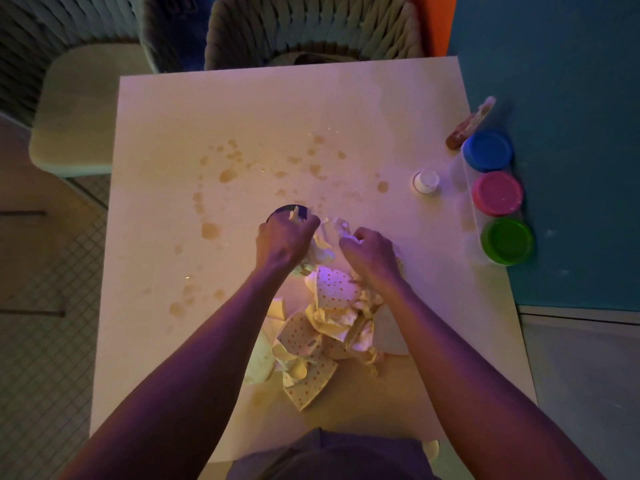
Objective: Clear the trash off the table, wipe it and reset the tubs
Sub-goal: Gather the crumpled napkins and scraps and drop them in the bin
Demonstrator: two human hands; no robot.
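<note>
**A:** At the near edge of the table [156,109], what lies between the forearms?

**B:** A heap of crumpled paper [325,327], some plain, some printed with small dots, spread over the middle of the near half.

**A:** And the hands, just beyond it?

**B:** The left hand [282,242] is curled around a dark round container [287,213], of which only the far rim shows; a pale scrap pokes up at that rim. The right hand [369,252] is clenched on a wad of white paper [334,230]. The two hands are close side by side, not touching, with the wad between them.

**A:** The tabletop past the hands?

**B:** Brownish spill marks [227,174] scattered in a loose ring across the middle.

**A:** The tubs?

**B:** Along the right edge, in a row, lids on: green tub [507,240] nearest, pink tub [497,193] next, blue tub [487,150] farthest. A small white cap [426,181] sits just left of the pink one. A reddish packet [467,126] lies beyond the blue one, at the table's edge.

**A:** Behind the table?

**B:** Two woven chairs [311,29], one with a pale seat cushion [79,109].
</note>
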